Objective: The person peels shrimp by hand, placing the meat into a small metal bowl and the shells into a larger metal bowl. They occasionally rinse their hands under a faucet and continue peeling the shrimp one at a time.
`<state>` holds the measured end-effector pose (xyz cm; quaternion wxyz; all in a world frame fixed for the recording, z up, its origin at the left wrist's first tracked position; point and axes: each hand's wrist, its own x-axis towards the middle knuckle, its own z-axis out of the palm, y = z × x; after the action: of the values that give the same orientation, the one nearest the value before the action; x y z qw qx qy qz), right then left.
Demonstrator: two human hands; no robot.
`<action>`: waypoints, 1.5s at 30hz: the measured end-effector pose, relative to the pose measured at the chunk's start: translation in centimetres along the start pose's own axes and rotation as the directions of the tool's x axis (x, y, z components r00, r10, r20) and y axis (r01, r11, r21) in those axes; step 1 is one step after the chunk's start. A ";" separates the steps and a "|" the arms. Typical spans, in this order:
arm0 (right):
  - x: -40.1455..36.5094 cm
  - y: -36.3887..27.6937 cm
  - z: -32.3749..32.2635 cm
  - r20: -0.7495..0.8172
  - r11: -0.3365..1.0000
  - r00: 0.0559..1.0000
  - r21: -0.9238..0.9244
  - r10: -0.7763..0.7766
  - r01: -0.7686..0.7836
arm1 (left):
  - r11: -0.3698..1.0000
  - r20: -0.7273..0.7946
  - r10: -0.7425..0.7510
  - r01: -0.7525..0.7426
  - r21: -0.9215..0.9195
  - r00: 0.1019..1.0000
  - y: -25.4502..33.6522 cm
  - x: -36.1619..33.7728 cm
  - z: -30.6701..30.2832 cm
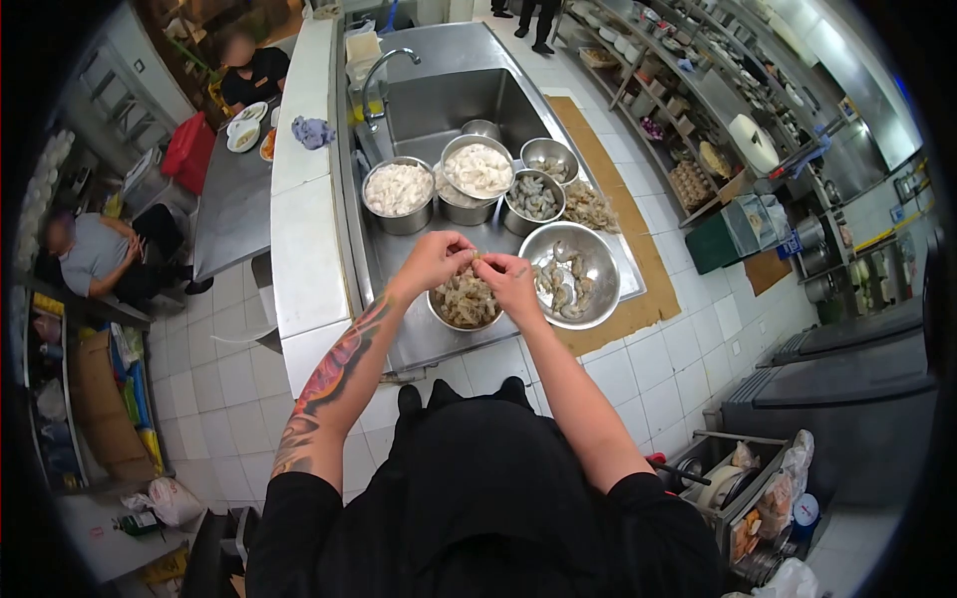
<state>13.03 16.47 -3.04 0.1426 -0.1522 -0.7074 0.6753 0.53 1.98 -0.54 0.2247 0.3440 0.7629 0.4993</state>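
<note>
My left hand and my right hand meet with pinched fingers over a steel bowl heaped with brownish shrimp or shells. Between the fingertips is a small tan piece that looks like a shrimp, mostly hidden. Just right of my right hand, a wide steel bowl holds several grey shrimp. Beyond it stands a smaller pot of peeled grey shrimp, with a loose heap of shells beside it on the counter.
Two pots of pale, whitish food stand before the sink and its faucet. A tiled ledge runs along the left. Cardboard covers floor at the right. Two people sit at the left near a metal table.
</note>
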 end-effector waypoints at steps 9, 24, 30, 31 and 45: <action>0.2 2.8 -0.4 -0.013 0.887 0.994 -0.452 -0.110 0.092 | 0.969 -0.066 0.058 -0.040 0.243 0.996 -1.5 0.0 -0.4; 0.6 1.6 1.5 0.024 0.868 0.983 -0.466 -0.183 0.173 | 0.990 -0.020 -0.104 0.106 0.089 0.994 -0.6 -0.4 0.3; 1.2 4.0 0.1 0.072 0.982 0.993 0.159 0.093 -0.103 | 0.963 0.086 -0.168 0.183 -0.199 0.982 -0.7 -0.1 -0.1; 1.2 3.9 -0.2 0.102 0.950 0.986 0.271 0.134 -0.157 | 0.938 0.111 -0.136 0.164 -0.304 0.984 -1.0 0.1 -0.1; 1.6 1.7 0.4 0.011 0.891 0.979 -0.414 -0.201 0.188 | 0.995 0.002 -0.093 0.093 -0.041 0.996 0.6 -0.5 0.2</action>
<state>11.42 16.86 -4.73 0.1852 -0.1180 -0.8435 0.4902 1.15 1.92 -0.10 0.2548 0.3034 0.7675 0.5039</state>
